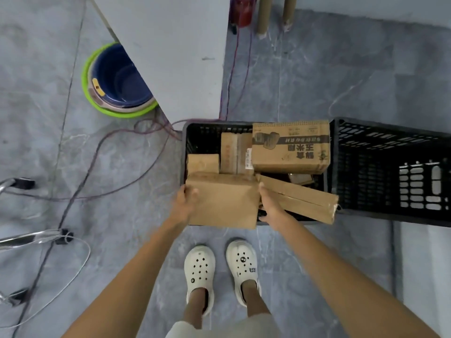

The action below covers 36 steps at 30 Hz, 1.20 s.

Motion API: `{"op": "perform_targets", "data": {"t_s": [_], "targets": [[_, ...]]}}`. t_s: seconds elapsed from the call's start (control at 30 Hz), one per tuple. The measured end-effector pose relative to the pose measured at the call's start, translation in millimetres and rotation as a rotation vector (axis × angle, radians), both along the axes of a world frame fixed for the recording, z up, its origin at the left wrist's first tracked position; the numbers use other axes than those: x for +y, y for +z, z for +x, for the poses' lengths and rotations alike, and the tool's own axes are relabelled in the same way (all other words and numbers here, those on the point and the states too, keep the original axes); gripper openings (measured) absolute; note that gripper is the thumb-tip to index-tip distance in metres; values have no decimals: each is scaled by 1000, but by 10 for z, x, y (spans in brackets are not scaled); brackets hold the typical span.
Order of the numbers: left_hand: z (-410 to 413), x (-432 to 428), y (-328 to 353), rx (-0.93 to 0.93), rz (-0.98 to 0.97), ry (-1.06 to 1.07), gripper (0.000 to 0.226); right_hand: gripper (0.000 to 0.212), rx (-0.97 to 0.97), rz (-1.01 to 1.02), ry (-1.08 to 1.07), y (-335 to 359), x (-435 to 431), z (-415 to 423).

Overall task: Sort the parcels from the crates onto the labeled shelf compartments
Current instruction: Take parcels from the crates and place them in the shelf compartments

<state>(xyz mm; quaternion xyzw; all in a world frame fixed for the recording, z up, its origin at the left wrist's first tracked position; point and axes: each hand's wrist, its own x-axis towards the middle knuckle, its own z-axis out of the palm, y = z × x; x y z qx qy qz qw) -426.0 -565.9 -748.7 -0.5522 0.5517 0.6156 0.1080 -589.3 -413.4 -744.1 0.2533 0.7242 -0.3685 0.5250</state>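
Note:
A plain brown cardboard parcel (223, 200) sits over the near edge of a black plastic crate (195, 135) on the floor. My left hand (185, 203) grips the parcel's left side and my right hand (269, 203) grips its right side. Inside the crate lie more parcels: a large printed box (290, 147) at the back right, a long flat taped box (305, 198) leaning at the front right, a small box (202, 163) and a narrow upright one (235, 153).
A second black crate (390, 172) stands to the right, with no parcels showing in it. A white wall corner (170, 57) rises behind. Stacked blue and green buckets (117, 81) sit at the left. Cables (109, 152) cross the grey floor. My white shoes (200, 272) stand just before the crate.

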Motion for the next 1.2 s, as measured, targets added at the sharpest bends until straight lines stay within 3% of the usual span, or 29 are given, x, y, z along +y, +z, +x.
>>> {"op": "perform_targets", "data": {"t_s": [0.1,0.2,0.3,0.5,0.6,0.7,0.83,0.97,1.1,1.2], "targets": [[-85,-1,79,-76,-34,96,50,78,52,-24,-24,-16,62,-30],[-112,12,433,-80,-45,105,43,58,79,-14,-36,341,50,-112],[-123,-38,818,-94,-62,114,50,37,155,-43,-14,740,69,-201],[-326,-240,1836,-87,-58,151,47,19,253,-207,-2,1863,61,-350],[-502,-259,2547,-57,83,269,51,14,328,-235,4,2533,77,-461],[-565,-208,3255,25,189,329,49,22,384,-283,-39,3241,98,-543],[-598,-89,4096,157,297,326,70,25,510,-367,-15,4182,196,-622],[-713,-69,4844,274,455,476,67,19,649,-482,-32,5023,350,-636],[-726,-44,5426,340,388,440,42,20,813,-546,26,5616,474,-543],[-691,-49,5786,397,348,325,25,22,815,-647,-95,5961,582,-481]]}}
